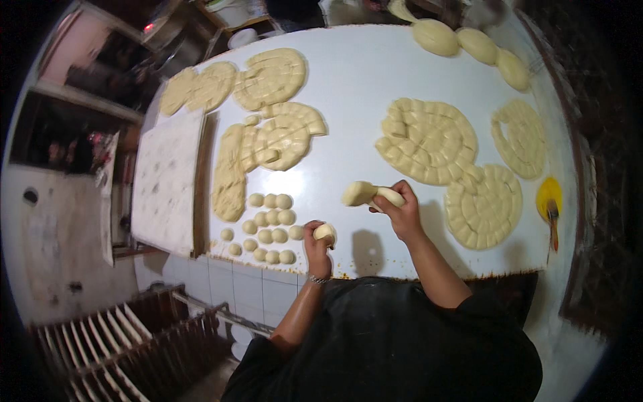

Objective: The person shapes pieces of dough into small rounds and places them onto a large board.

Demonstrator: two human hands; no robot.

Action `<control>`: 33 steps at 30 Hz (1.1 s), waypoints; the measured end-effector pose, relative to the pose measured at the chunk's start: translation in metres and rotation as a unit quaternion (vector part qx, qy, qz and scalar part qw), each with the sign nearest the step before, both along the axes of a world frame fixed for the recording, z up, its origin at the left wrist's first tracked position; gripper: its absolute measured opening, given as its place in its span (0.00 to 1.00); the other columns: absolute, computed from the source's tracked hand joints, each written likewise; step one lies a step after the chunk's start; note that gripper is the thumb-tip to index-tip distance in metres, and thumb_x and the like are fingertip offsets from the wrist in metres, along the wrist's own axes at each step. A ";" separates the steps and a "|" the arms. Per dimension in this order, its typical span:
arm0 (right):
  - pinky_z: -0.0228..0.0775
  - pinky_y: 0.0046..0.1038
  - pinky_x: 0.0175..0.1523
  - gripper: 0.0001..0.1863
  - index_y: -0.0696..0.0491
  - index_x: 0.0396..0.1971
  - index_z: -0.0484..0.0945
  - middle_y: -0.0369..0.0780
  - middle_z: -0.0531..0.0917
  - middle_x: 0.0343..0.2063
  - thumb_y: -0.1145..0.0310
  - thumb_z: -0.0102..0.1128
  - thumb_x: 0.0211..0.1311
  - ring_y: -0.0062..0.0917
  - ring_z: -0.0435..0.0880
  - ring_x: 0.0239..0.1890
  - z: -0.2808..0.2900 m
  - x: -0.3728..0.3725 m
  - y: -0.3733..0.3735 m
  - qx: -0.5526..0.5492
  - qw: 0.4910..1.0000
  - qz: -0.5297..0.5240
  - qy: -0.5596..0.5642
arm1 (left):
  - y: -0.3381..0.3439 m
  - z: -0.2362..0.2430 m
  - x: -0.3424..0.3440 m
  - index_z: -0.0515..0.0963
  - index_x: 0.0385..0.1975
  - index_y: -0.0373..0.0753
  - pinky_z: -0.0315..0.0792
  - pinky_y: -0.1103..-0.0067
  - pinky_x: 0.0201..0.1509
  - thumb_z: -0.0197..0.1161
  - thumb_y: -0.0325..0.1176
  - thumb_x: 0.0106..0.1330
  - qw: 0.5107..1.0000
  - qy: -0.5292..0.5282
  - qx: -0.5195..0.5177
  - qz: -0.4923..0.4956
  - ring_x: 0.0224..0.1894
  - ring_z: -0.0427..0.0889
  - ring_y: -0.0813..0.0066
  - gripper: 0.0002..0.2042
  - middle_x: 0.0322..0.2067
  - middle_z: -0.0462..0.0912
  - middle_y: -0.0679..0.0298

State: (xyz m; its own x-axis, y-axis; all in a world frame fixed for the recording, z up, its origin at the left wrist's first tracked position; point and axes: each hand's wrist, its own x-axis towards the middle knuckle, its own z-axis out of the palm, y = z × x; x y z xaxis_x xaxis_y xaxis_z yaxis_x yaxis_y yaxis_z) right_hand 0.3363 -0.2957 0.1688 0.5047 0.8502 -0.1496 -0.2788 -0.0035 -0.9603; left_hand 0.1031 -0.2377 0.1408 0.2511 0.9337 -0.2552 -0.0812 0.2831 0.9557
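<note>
My right hand (395, 208) grips a pale, elongated lump of dough (362, 193) above the white worktable (341, 80). Lower and to its left, my left hand (313, 242) holds a smaller round piece of dough (325, 232), fingers wrapped round it. Short rows of dough balls (266, 236) lie just left of that hand. Large flattened dough rounds scored into segments (426, 141) lie to the right, with others (284, 137) at the left and back, beside a long uncut dough slab (229, 187).
A pale board (167, 187) stands at the table's left. Plump dough lumps (435, 39) lie at the back right. A brush (552, 221) rests in a yellow dish (549, 191) at the right edge. A dark slatted rack (100, 342) is at the lower left.
</note>
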 end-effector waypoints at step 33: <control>0.65 0.49 0.58 0.14 0.59 0.37 0.74 0.48 0.79 0.39 0.70 0.71 0.61 0.47 0.75 0.51 -0.168 0.079 -0.083 -0.127 0.832 -0.064 -0.537 | -0.031 -0.102 0.045 0.80 0.39 0.40 0.72 0.57 0.57 0.64 0.43 0.70 0.812 0.410 0.390 -0.143 0.51 0.78 0.50 0.12 0.43 0.79 0.53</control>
